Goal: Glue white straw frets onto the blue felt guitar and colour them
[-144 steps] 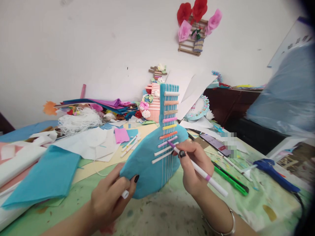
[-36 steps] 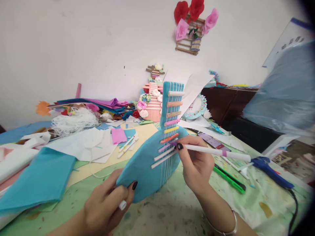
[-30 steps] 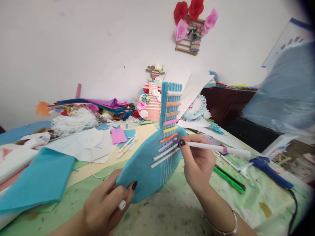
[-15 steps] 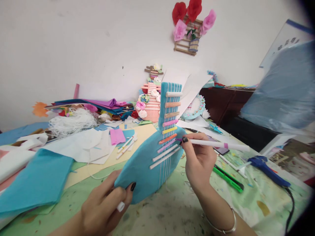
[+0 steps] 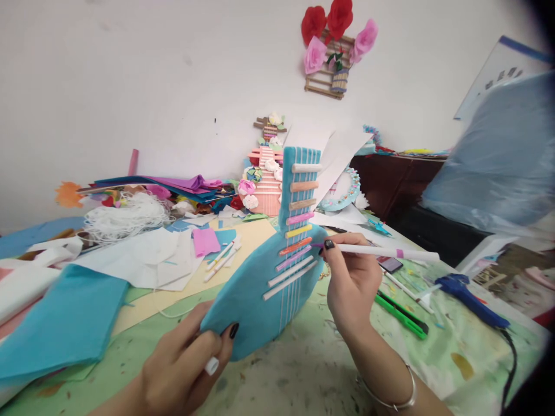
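Note:
A blue pipa-shaped craft (image 5: 247, 289) stands tilted up in front of me, with white strings down its length and several short sticks across them. Some sticks are white, others orange, yellow, pink or purple. My left hand (image 5: 186, 352) grips its lower left edge, thumb on the front, with a white marker cap (image 5: 211, 366) tucked among the fingers. In my right hand (image 5: 353, 271) is a white marker (image 5: 385, 251) with a purple band. Its purple tip meets the right end of the purple stick (image 5: 293, 259), or is very near it.
On the right lie a green utility knife (image 5: 402, 315), a blue glue gun (image 5: 472, 300) and a phone (image 5: 390, 264). Loose markers (image 5: 221, 263), blue felt (image 5: 65, 318) and white string (image 5: 128, 216) are at left. A pink pipa craft (image 5: 266, 190) leans on the wall.
The marker tip has shifted slightly at the right end of the purple stick. The left hand keeps its grip on the craft; the whole view has moved a little.

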Demonstrator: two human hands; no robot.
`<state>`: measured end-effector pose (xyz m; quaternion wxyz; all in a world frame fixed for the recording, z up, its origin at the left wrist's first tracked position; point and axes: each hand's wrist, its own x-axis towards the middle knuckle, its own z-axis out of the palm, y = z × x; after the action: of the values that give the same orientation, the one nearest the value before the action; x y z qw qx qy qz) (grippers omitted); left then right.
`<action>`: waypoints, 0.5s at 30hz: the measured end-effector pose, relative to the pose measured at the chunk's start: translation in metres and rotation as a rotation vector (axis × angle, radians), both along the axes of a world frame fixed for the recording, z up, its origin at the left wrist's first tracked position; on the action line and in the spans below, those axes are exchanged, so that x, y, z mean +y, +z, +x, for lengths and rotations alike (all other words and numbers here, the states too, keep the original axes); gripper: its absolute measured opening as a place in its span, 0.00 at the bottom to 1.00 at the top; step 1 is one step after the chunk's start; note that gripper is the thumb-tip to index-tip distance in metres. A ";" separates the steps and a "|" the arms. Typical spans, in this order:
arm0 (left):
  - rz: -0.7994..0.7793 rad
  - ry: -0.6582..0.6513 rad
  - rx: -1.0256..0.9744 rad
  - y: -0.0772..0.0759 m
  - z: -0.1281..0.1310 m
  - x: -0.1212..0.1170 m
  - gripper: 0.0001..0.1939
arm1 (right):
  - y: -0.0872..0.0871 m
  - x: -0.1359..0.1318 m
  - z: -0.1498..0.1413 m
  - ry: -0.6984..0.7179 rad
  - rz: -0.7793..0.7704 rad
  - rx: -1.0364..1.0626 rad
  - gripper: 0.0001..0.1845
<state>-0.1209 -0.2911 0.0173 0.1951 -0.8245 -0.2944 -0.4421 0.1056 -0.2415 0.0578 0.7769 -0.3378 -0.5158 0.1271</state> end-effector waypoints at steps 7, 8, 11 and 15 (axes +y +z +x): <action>0.030 -0.001 -0.036 0.001 0.002 0.000 0.18 | 0.000 -0.004 0.000 0.044 0.038 -0.064 0.03; 0.021 0.004 -0.040 0.002 0.003 0.001 0.18 | 0.000 -0.004 0.000 0.033 0.017 -0.070 0.02; 0.026 -0.006 -0.059 0.003 0.005 0.001 0.18 | 0.000 -0.003 0.000 -0.018 -0.001 -0.021 0.03; 0.049 -0.005 -0.035 0.006 0.005 0.001 0.19 | 0.000 -0.003 -0.001 0.002 0.035 0.004 0.03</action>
<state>-0.1159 -0.2905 0.0236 0.2089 -0.8124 -0.2848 -0.4639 0.1048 -0.2446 0.0577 0.7837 -0.3234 -0.5167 0.1198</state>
